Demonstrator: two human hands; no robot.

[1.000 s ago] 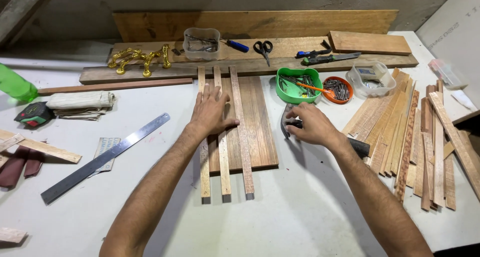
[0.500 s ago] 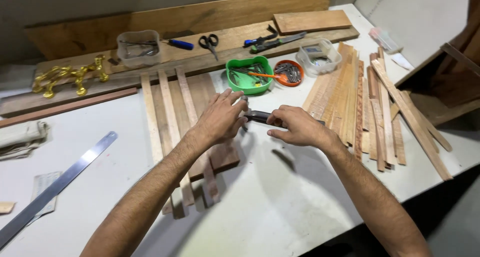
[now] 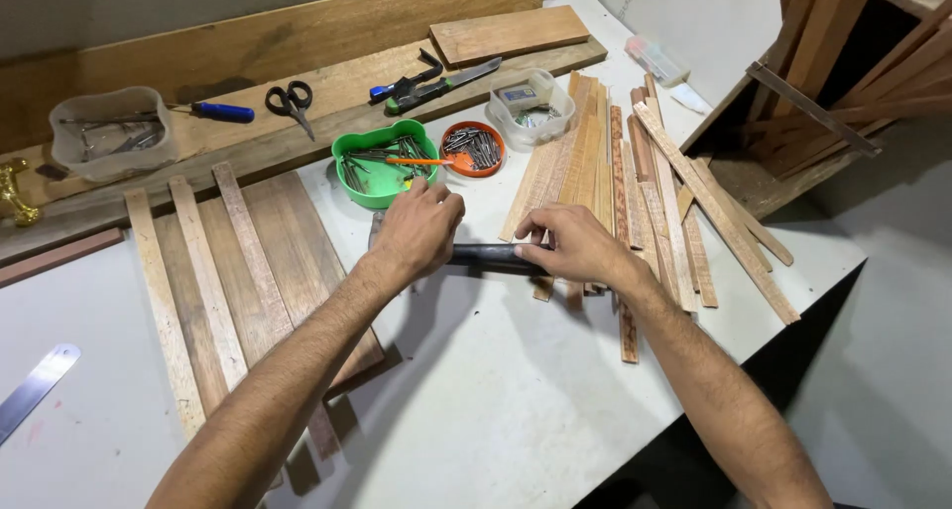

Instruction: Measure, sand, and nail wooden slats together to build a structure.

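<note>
Both hands now off the slats and onto one dark-handled tool (image 3: 493, 258), held level just above the white table (image 3: 516, 400); camera view also swung right, so the offcut pile sits near centre; left hand (image 3: 416, 229) wrapped over the tool's head end, which is mostly hidden under the fingers, a grey metal bit showing at its 9 o'clock; right hand (image 3: 570, 246) gripping the black handle end, fingers curled round it; at 12 o'clock of the left hand, green tub (image 3: 382, 162) with an orange-handled tool inside, and just beside it at 3 o'clock an orange dish of nails (image 3: 473, 149); clear box (image 3: 528, 108) further at 1 o'clock; loose strip pile (image 3: 645, 192) under and at 3 o'clock of the right hand; at 9 o'clock of the left hand, wooden panel (image 3: 288, 241) with three slats (image 3: 203, 271) lying across it; far edge: scissors (image 3: 289, 100), blue-handled screwdriver (image 3: 213, 112), clear tub (image 3: 111, 130); steel rule (image 3: 35, 390) at 8 o'clock
</note>
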